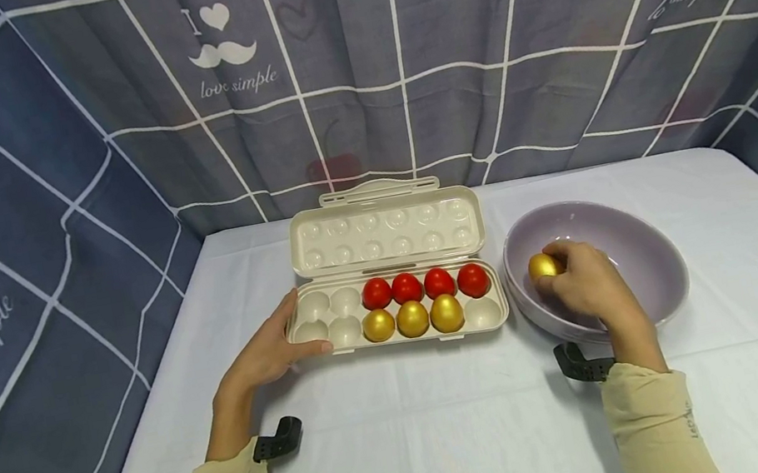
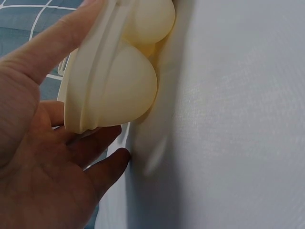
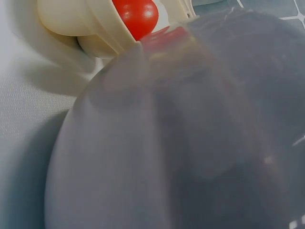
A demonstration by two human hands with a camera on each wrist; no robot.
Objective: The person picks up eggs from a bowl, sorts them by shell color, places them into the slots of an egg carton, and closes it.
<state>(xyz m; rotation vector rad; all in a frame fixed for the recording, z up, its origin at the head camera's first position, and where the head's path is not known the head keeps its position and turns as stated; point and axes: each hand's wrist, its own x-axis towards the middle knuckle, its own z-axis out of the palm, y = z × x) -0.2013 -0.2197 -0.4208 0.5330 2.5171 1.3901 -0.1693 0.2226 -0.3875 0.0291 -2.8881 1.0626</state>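
Observation:
A cream egg carton [image 1: 398,343] lies with its lid [image 1: 386,233] folded back. Several red eggs [image 1: 407,288] sit in its back row and three gold eggs [image 1: 412,319] in the front row; the left-end cups and the front right cup are bare. My left hand [image 1: 269,349] grips the carton's left end, thumb along the front edge and fingers behind. Between the thumb and fingers of my right hand [image 1: 588,280] is a gold egg [image 1: 543,267], inside the lilac bowl [image 1: 645,257]. The bowl's outer wall [image 3: 114,157] fills the right wrist view and hides that hand.
A white cloth [image 1: 414,433] covers the table. Close to the carton's right end stands the bowl. A dark blue checked curtain [image 1: 362,138] hangs behind the table and along its sides. Each wrist carries a black strap mount [image 1: 279,438].

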